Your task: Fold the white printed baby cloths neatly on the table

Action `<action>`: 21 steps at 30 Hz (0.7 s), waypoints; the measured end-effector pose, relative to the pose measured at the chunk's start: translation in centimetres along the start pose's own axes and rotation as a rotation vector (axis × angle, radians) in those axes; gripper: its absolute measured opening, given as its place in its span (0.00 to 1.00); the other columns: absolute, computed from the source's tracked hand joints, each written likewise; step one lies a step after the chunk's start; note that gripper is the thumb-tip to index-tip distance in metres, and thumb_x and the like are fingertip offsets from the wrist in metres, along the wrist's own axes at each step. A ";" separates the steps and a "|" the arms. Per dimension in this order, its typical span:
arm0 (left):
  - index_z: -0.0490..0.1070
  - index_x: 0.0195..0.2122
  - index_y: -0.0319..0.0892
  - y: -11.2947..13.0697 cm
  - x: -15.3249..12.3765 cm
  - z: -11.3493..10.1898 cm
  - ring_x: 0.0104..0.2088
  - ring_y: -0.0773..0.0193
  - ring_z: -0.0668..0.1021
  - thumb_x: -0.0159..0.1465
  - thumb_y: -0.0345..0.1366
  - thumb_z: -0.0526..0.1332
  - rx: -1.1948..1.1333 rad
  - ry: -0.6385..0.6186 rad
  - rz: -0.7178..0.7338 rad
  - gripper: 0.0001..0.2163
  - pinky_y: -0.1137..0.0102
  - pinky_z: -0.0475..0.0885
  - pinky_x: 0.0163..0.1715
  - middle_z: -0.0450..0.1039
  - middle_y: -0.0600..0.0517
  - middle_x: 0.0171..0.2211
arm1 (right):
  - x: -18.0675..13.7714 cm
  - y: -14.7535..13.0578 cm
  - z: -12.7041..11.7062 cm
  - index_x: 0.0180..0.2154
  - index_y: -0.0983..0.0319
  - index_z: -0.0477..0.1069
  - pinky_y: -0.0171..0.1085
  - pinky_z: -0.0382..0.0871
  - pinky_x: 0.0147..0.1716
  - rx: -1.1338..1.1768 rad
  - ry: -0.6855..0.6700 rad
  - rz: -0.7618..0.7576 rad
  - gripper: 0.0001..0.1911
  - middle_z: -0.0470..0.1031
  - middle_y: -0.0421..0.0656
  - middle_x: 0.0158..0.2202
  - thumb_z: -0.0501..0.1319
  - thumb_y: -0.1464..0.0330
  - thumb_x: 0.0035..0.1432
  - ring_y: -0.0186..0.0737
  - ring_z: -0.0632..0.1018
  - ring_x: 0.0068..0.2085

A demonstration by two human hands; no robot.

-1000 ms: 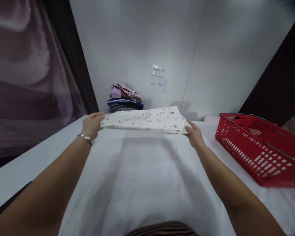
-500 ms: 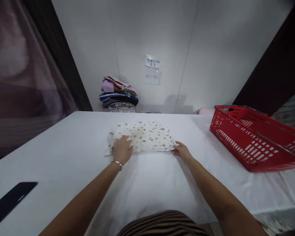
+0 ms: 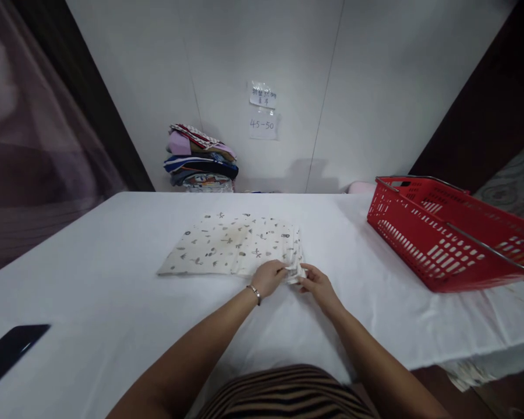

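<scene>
Head view: a table (image 3: 113,256) under a white cover runs up to a pale panelled wall (image 3: 375,75), seen from above with both forearms reaching in from the near edge.
Patterned cloth (image 3: 222,247): white with small dark and greenish motifs, lying flat on the middle of the table, longer from side to side than from front to back; a faint yellowish patch shows near its middle, and several layers gather at its right end.
Left hand (image 3: 267,279): at the near edge of the patterned cloth, close to its right end, thumb and fingers pinching the layers there; a metal bracelet (image 3: 255,294) circles the wrist.
Right hand (image 3: 318,285): just beside the left one, thumb and fingers pinching the cloth's near right corner.
Red basket (image 3: 413,235): on the right of the table, well apart from the cloth, perforated sides and metal handles.
Folded stack (image 3: 201,160): coloured textiles piled beyond the far edge, against the wall, left of the notices.
Notices: two handwritten papers taped one above the other, the upper sheet (image 3: 262,96) too blurred to read surely, the lower sheet (image 3: 263,125) reading 45-50.
Dark flat object (image 3: 15,352): on the table at the near left, cut by the frame.
Striped garment (image 3: 283,396): on the person, at bottom centre.
</scene>
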State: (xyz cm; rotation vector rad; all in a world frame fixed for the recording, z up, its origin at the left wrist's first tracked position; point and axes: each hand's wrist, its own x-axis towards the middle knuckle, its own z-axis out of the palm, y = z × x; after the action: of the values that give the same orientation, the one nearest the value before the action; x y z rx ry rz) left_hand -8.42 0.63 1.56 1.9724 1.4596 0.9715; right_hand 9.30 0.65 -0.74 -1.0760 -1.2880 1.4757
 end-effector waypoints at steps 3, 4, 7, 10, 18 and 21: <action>0.63 0.20 0.43 -0.4 0.6 -1.0 0.23 0.66 0.67 0.61 0.40 0.50 -0.018 0.122 -0.112 0.14 0.70 0.60 0.25 0.60 0.56 0.18 | -0.7 1.0 -1.2 0.47 0.62 0.66 0.33 0.65 0.19 -0.158 0.005 0.050 0.26 0.70 0.38 0.25 0.63 0.59 0.44 0.35 0.72 0.24; 0.61 0.20 0.43 -0.3 0.9 -1.7 0.22 0.68 0.64 0.61 0.42 0.49 -0.034 0.176 -0.153 0.15 0.71 0.59 0.24 0.57 0.57 0.17 | -0.8 1.2 -1.5 0.47 0.62 0.67 0.33 0.64 0.19 -0.249 0.006 0.037 0.25 0.70 0.38 0.25 0.62 0.60 0.46 0.34 0.71 0.23; 0.58 0.21 0.42 0.6 1.3 -4.0 0.21 0.70 0.60 0.61 0.46 0.50 -0.142 0.320 -0.240 0.16 0.74 0.55 0.22 0.51 0.59 0.17 | -1.3 1.1 -2.3 0.44 0.61 0.70 0.34 0.66 0.24 -0.521 0.048 -0.138 0.18 0.72 0.42 0.32 0.59 0.63 0.50 0.34 0.71 0.26; 0.59 0.22 0.42 2.3 0.8 -5.5 0.21 0.71 0.59 0.60 0.45 0.52 -0.225 0.388 -0.247 0.15 0.75 0.55 0.21 0.51 0.60 0.17 | -1.4 0.0 -2.3 0.42 0.60 0.71 0.34 0.66 0.26 -0.612 0.074 -0.331 0.14 0.72 0.44 0.35 0.55 0.65 0.54 0.36 0.71 0.32; 0.66 0.27 0.43 5.6 -2.0 -6.6 0.21 0.70 0.60 0.61 0.44 0.53 -0.197 0.455 -0.138 0.12 0.75 0.57 0.22 0.54 0.59 0.18 | 0.4 -1.7 -0.9 0.49 0.60 0.65 0.33 0.67 0.26 -0.416 0.095 -0.372 0.20 0.72 0.43 0.35 0.57 0.63 0.54 0.35 0.71 0.31; 0.67 0.27 0.43 6.5 -3.2 -8.0 0.22 0.70 0.62 0.61 0.43 0.54 -0.161 0.526 -0.117 0.10 0.75 0.58 0.22 0.57 0.58 0.19 | 1.6 -1.7 -0.8 0.47 0.60 0.68 0.34 0.67 0.27 -0.404 0.106 -0.351 0.19 0.73 0.43 0.36 0.57 0.63 0.52 0.35 0.72 0.31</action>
State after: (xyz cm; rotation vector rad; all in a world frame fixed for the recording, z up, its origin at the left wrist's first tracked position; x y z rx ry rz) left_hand -11.32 -4.58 10.50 1.5626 1.6766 1.5809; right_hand 9.79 2.52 0.79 -1.0945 -1.6434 0.9078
